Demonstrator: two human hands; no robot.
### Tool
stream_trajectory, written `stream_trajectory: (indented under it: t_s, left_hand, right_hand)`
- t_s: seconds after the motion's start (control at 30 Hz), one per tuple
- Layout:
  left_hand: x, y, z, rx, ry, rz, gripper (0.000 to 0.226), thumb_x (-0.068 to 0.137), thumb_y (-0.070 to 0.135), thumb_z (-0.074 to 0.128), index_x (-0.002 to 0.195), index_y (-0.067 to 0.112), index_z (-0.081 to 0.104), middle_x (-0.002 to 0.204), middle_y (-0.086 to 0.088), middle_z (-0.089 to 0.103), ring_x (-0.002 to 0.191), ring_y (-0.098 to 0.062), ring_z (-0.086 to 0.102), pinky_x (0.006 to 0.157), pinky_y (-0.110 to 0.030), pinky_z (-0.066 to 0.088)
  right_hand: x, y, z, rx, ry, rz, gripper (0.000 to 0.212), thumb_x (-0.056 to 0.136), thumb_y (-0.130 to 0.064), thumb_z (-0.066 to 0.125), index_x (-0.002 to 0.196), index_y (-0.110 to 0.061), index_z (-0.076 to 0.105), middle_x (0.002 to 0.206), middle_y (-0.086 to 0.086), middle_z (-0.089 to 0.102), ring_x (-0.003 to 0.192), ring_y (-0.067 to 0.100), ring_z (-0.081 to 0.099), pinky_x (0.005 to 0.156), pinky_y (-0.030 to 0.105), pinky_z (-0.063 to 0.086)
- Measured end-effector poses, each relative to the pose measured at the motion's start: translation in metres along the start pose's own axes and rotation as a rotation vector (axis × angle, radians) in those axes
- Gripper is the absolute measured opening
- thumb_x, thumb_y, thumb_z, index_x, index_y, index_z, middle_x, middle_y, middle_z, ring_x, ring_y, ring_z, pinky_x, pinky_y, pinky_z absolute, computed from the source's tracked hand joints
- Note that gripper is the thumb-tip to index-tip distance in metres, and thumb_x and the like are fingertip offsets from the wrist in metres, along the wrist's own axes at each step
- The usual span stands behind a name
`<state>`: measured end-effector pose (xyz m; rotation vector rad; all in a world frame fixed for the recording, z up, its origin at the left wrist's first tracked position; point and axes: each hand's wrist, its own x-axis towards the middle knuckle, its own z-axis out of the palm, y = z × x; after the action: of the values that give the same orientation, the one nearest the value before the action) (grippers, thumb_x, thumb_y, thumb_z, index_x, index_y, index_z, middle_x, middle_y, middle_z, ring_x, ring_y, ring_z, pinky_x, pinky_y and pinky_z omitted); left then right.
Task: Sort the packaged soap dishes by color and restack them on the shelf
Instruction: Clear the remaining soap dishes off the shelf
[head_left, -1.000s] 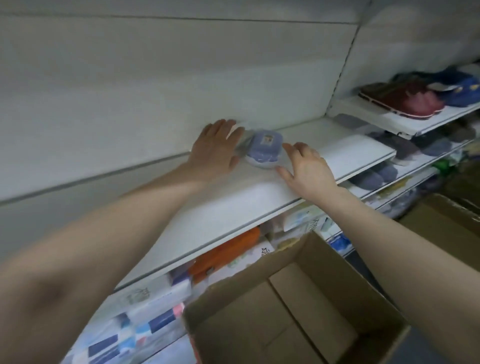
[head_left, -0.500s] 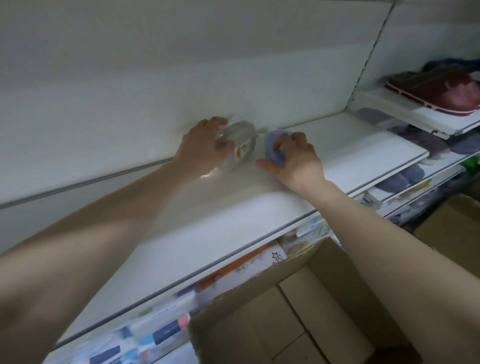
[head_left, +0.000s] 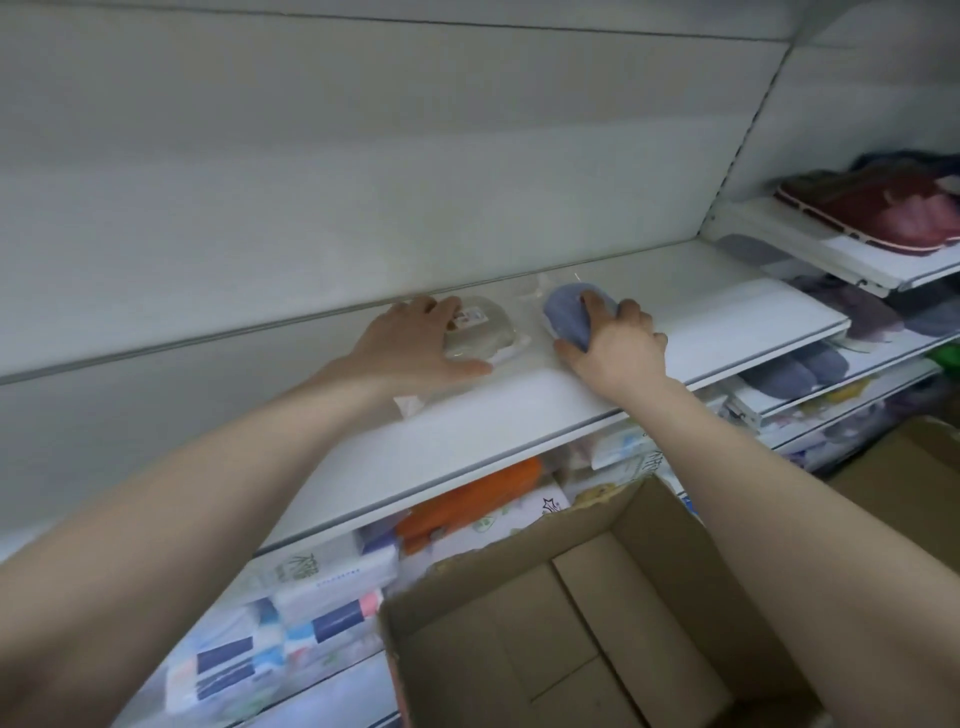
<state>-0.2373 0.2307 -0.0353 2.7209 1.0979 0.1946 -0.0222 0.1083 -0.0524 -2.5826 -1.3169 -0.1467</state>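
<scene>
Here, mid-frame on the white shelf (head_left: 519, 410): left hand (head_left: 410, 351) lies on the clear-wrapped beige soap dish (head_left: 485, 327), fingers fairly straight over its top, thumb along the near edge. Right hand (head_left: 615, 348) has a curled grip round the blue soap dish (head_left: 569, 312). The two dishes sit side by side, slightly apart, near the back panel. Cardboard box (head_left: 649, 525) at lower centre, flaps open, inside only bare cardboard visible. Shelf below holds packaged goods (head_left: 311, 597). Slippers (head_left: 883, 213) upper right.
</scene>
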Motion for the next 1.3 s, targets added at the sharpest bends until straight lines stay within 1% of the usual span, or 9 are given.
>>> stream_trajectory:
  t_s: [0.13,0.27,0.37,0.5,0.73,0.87,1.0,1.13,1.3]
  left_hand:
    - [-0.027,0.004,0.001,-0.047,0.036,-0.041,0.078,0.079,0.058,0.062,0.145,0.030,0.030,0.135,-0.005,0.046,0.122,-0.028,0.045,0.097,-0.037,0.041]
    - [-0.080,0.000,-0.004,-0.066,0.141,-0.058,0.079,0.074,0.057,0.064,0.143,0.029,0.036,0.132,-0.007,0.049,0.117,-0.031,0.049,0.097,-0.038,0.044]
    - [-0.138,-0.004,-0.009,-0.095,0.262,-0.078,0.082,0.068,0.059,0.058,0.141,0.027,0.041,0.131,-0.008,0.051,0.116,-0.032,0.049,0.099,-0.038,0.041]
    - [-0.222,-0.021,-0.021,-0.093,0.426,-0.143,0.082,0.066,0.055,0.056,0.139,0.019,0.045,0.129,-0.010,0.051,0.115,-0.032,0.050,0.098,-0.037,0.037]
    - [-0.375,-0.072,-0.035,-0.132,0.620,-0.371,0.082,0.066,0.045,0.068,0.139,0.020,0.042,0.127,-0.009,0.050,0.115,-0.029,0.051,0.096,-0.042,0.044]
    - [-0.462,-0.107,-0.028,-0.148,0.650,-0.516,0.085,0.065,0.046,0.076,0.140,0.027,0.040,0.130,-0.007,0.045,0.116,-0.027,0.049,0.094,-0.041,0.046]
    - [-0.558,-0.152,-0.017,-0.128,0.653,-0.636,0.084,0.066,0.048,0.078,0.138,0.031,0.039,0.131,-0.004,0.044,0.119,-0.022,0.045,0.093,-0.037,0.045]
    - [-0.669,-0.207,-0.009,-0.121,0.630,-0.757,0.087,0.066,0.050,0.081,0.140,0.028,0.039,0.133,-0.007,0.045,0.121,-0.024,0.046,0.096,-0.037,0.043]
    - [-0.807,-0.273,0.002,-0.118,0.568,-0.898,0.089,0.064,0.058,0.079,0.139,0.026,0.042,0.133,-0.010,0.047,0.121,-0.028,0.046,0.099,-0.043,0.044]
  right_hand:
    - [-0.027,0.001,-0.011,0.174,0.047,0.018,0.076,0.075,-0.042,0.069,0.143,-0.027,0.038,0.123,0.014,0.047,0.119,0.037,0.044,0.092,0.046,0.039]
    - [-0.064,-0.004,-0.021,0.195,0.080,-0.045,0.080,0.076,-0.045,0.069,0.146,-0.026,0.034,0.128,0.015,0.044,0.122,0.036,0.041,0.093,0.047,0.037]
    - [-0.097,-0.021,-0.028,0.262,0.151,-0.101,0.079,0.075,-0.046,0.069,0.145,-0.026,0.037,0.128,0.015,0.045,0.120,0.037,0.042,0.094,0.047,0.037]
    - [-0.149,-0.063,-0.034,0.413,0.210,-0.229,0.071,0.073,-0.043,0.071,0.137,-0.028,0.045,0.127,0.011,0.048,0.119,0.035,0.043,0.094,0.046,0.039]
    - [-0.250,-0.156,-0.035,0.499,0.187,-0.558,0.065,0.071,-0.032,0.070,0.131,-0.026,0.047,0.122,0.010,0.046,0.113,0.034,0.046,0.089,0.042,0.037]
    - [-0.311,-0.215,-0.026,0.521,0.138,-0.708,0.069,0.073,-0.036,0.072,0.135,-0.026,0.045,0.125,0.009,0.045,0.114,0.030,0.045,0.091,0.042,0.039]
    - [-0.379,-0.284,-0.008,0.590,0.062,-0.813,0.062,0.071,-0.037,0.071,0.127,-0.027,0.048,0.120,0.003,0.045,0.112,0.021,0.045,0.092,0.043,0.043]
    - [-0.458,-0.360,0.023,0.614,-0.029,-0.865,0.065,0.070,-0.042,0.071,0.128,-0.026,0.048,0.121,0.003,0.045,0.111,0.025,0.048,0.090,0.044,0.044]
    - [-0.559,-0.439,0.070,0.510,-0.187,-0.924,0.072,0.074,-0.048,0.069,0.137,-0.024,0.042,0.124,0.007,0.044,0.109,0.031,0.050,0.086,0.042,0.043]
